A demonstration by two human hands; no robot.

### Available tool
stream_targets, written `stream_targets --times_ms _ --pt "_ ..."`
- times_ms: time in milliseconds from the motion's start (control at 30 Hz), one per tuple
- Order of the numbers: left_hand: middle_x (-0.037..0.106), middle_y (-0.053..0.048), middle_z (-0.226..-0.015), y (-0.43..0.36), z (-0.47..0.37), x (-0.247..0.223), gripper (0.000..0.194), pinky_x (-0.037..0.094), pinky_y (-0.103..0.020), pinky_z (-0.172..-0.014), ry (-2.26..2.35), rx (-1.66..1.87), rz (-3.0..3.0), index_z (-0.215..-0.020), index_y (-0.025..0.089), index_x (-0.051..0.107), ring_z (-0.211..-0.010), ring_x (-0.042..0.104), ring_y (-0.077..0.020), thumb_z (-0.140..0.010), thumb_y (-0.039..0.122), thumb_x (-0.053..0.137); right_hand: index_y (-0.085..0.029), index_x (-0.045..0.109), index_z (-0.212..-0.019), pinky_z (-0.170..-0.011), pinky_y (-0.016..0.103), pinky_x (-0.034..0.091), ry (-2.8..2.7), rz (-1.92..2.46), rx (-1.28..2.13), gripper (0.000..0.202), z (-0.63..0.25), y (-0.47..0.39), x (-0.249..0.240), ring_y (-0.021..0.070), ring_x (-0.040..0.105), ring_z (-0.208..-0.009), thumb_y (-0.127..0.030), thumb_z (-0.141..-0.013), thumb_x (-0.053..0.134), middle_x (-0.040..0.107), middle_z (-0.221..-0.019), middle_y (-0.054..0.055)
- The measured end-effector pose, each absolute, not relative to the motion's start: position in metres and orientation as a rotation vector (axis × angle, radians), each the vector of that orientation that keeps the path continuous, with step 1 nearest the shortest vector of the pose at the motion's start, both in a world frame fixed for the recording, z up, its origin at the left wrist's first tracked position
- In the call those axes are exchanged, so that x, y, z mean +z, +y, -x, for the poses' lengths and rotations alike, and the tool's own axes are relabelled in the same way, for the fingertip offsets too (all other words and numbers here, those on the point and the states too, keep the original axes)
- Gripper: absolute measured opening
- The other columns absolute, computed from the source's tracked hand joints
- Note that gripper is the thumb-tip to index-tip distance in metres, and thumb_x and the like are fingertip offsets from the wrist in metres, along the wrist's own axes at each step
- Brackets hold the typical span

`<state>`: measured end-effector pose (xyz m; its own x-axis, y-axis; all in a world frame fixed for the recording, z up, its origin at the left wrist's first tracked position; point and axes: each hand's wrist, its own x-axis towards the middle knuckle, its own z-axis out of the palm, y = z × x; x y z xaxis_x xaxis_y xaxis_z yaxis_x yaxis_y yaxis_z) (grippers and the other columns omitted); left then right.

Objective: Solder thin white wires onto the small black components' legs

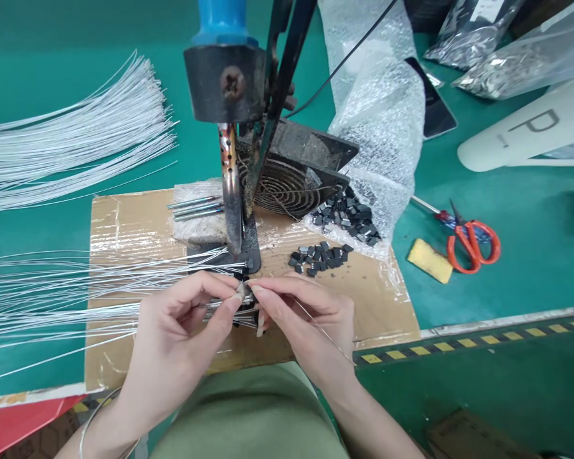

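Note:
My left hand [191, 325] is closed in a pinch, thumb against index finger, on something too small to make out. Its fingertips almost meet those of my right hand [306, 312], which is closed too. A thin silvery wire [323, 331] runs from the right fingers back across that palm. Just above the fingertips, a blue-handled soldering iron [232, 191] points down in a black stand. White wires [172, 280] come in from the left, their ends close to the iron's tip and partly hidden by my hands. Small black parts [246, 296] show between the hands.
Black connector pieces [320, 257] lie loose on the cardboard [382, 306], with more on bubble wrap [377, 146]. Behind the iron stands a fan [291, 185]. To the right are orange-handled scissors [473, 248] and a yellow sponge [430, 260]. A wire bundle [76, 140] lies far left.

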<state>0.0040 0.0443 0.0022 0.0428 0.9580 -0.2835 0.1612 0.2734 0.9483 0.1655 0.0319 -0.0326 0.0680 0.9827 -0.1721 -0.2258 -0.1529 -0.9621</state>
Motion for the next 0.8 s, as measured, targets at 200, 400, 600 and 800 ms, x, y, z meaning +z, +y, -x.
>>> stream_targets --times_ms 200,400,600,800 --pt "0.081 0.000 -0.093 0.045 -0.003 0.002 0.016 0.057 -0.016 -0.071 1.393 0.844 -1.160 -0.078 0.023 0.078 -0.079 0.074 -0.0111 -0.089 0.012 0.075 -0.029 0.089 -0.093 -0.048 0.020 0.061 -0.863 1.187 1.378 0.016 -0.166 0.033 -0.033 0.0103 0.066 -0.052 -0.017 -0.089 0.079 0.077 -0.075 0.001" --pt "0.081 0.000 -0.088 0.047 -0.005 0.004 0.017 0.055 -0.017 -0.068 1.410 0.829 -1.156 -0.077 0.022 0.078 -0.076 0.073 -0.0117 -0.088 0.010 0.073 -0.028 0.088 -0.092 -0.047 0.023 0.062 -0.860 1.205 1.378 0.010 -0.165 0.034 -0.033 0.0117 0.066 -0.051 -0.022 -0.088 0.081 0.077 -0.075 0.001" --pt "0.080 0.000 -0.086 0.049 -0.007 0.002 0.014 0.055 -0.018 -0.069 1.406 0.830 -1.135 -0.076 0.021 0.077 -0.076 0.072 -0.0120 -0.088 0.014 0.075 -0.026 0.086 -0.099 -0.052 0.025 0.057 -0.964 1.266 1.319 0.014 -0.168 0.031 -0.036 0.0119 0.064 -0.057 -0.029 -0.098 0.072 0.071 -0.077 0.001" --pt "0.081 -0.001 -0.087 0.053 -0.006 0.000 0.012 0.056 -0.019 -0.069 1.457 0.849 -1.144 -0.076 0.021 0.078 -0.076 0.072 -0.0127 -0.086 0.014 0.076 -0.028 0.068 -0.130 -0.059 0.029 0.050 -1.069 1.243 1.262 0.036 -0.175 0.024 -0.039 0.0149 0.056 -0.064 -0.035 -0.112 0.038 0.061 -0.080 0.000"
